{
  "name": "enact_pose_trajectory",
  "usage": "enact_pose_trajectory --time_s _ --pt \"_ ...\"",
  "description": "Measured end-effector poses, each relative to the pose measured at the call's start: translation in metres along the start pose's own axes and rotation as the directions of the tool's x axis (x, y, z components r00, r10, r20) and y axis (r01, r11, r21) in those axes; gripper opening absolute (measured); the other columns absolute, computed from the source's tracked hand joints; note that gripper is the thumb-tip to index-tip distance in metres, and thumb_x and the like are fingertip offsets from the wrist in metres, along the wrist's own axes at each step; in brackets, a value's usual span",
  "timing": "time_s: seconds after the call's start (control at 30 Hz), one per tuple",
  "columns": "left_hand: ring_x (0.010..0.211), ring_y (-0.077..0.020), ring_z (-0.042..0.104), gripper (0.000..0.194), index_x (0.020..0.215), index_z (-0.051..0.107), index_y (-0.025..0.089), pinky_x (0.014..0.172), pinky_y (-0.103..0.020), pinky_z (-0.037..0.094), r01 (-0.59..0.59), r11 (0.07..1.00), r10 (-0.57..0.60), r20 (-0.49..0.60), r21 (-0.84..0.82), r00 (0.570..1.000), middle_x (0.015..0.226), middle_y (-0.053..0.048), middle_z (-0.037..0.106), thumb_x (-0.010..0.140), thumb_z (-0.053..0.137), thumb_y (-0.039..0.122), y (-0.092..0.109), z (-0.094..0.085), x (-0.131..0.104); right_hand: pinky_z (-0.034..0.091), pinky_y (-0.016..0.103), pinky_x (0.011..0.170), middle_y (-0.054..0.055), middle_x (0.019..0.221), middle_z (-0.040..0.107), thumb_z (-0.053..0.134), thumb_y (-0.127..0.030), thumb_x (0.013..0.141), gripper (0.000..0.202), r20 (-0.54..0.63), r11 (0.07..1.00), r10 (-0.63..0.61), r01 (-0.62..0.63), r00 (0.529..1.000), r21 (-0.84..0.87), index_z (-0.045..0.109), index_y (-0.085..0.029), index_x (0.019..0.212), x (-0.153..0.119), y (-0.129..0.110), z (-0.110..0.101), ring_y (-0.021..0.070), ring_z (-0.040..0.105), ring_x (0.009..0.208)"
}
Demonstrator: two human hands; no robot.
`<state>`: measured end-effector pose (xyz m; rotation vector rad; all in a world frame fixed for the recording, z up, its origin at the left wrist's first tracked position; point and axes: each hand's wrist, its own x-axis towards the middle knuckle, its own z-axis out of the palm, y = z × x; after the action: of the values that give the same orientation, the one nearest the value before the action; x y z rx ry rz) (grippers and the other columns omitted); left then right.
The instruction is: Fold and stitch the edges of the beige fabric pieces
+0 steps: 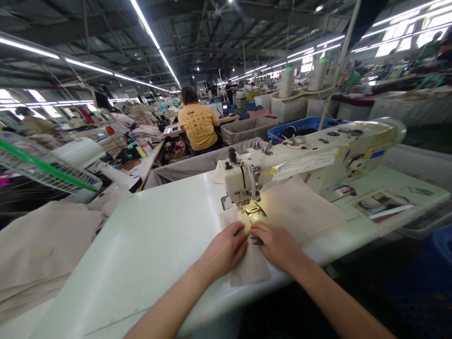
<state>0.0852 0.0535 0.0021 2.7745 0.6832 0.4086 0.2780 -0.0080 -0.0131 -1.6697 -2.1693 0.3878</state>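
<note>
At the front of the needle area of a white sewing machine, a strip of beige fabric lies on the pale green table. My left hand is closed on this fabric, fingertips just short of the presser foot. Beside it, nearly touching, my right hand pinches the same fabric at its right edge. A small dark metal piece shows beneath the right fingers; I cannot tell its kind. The machine's lamp lights the metal plate ahead of both hands. My fingertips partly hide the fabric there.
A flat beige panel lies under the machine arm. Stacked beige cloth is at left, near a white fan. A tool tray sits at right. Beyond are a grey cloth bin, a blue basket and a seated person.
</note>
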Motion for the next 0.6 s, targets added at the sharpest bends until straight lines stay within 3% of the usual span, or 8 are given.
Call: enact_pose_trajectory --time_s 0.27,0.47,0.6 --pt "0.107 -0.0241 0.063 0.022 0.1 0.067 0.018 0.096 -0.039 0.055 -0.017 0.998 0.018 -0.019 0.059 1.0 0.116 -0.012 0.062 0.098 0.045 0.02 -0.023 -0.004 0.017 0.048 0.028 0.086 0.005 0.124 0.065 0.049 -0.008 0.093 0.031 -0.012 0.999 0.009 -0.009 1.0 -0.05 0.069 -0.02 0.114 0.026 0.005 -0.007 0.0209 0.066 0.103" --pt "0.113 -0.0249 0.062 0.023 0.111 0.064 0.017 0.099 -0.039 0.054 -0.016 0.999 0.019 -0.052 0.046 0.998 0.12 -0.014 0.061 0.098 0.044 0.019 -0.023 -0.001 0.014 0.049 0.029 0.074 0.006 0.118 0.066 0.052 -0.01 0.094 0.03 -0.05 0.982 0.134 -0.14 0.99 -0.13 0.066 -0.021 0.117 0.01 -0.003 -0.007 0.0221 0.068 0.092" --pt "0.113 -0.0257 0.063 0.025 0.113 0.063 0.018 0.098 -0.042 0.055 -0.032 0.997 0.038 -0.082 0.068 0.996 0.122 -0.014 0.062 0.098 0.044 0.02 -0.025 0.002 0.013 0.049 0.03 0.076 0.008 0.113 0.069 0.054 -0.013 0.095 0.026 -0.09 0.957 0.243 -0.254 0.966 -0.142 0.065 -0.021 0.117 -0.003 -0.005 -0.001 0.0231 0.068 0.095"
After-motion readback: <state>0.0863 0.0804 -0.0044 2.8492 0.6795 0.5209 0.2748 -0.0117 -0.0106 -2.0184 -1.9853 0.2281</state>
